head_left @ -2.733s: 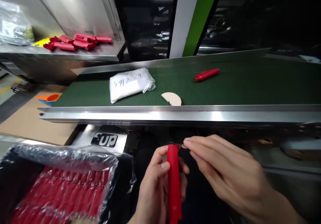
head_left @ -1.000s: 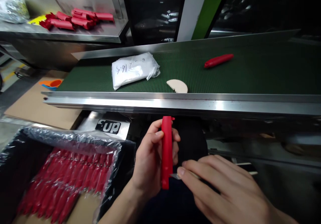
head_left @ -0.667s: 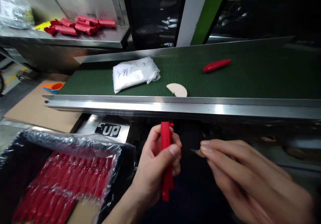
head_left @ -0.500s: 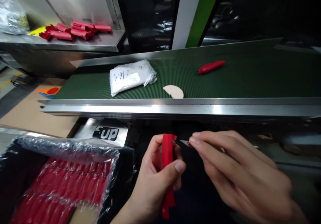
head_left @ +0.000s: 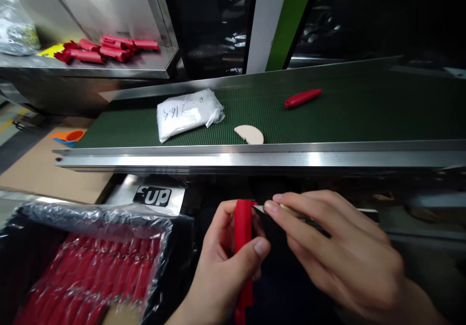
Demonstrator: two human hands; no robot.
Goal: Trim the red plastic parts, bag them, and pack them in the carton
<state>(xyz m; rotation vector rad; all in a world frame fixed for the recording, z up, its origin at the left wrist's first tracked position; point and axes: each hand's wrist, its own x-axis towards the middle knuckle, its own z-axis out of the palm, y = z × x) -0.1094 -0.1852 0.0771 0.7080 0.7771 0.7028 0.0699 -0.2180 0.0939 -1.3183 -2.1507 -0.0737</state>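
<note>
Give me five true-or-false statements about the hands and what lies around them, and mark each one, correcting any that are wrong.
1. The left hand grips a red plastic part. True.
2. The right hand grips a white packet. False: it holds a tool with a thin, pointed blade, near the upper end of the red plastic part.
3. The white packet lies on the green belt. True.
4. The beige piece on the belt is a full, round disc. False: it is roughly half-round.
5. The black bin holding rows of red pieces is lined with clear plastic. True.
</note>
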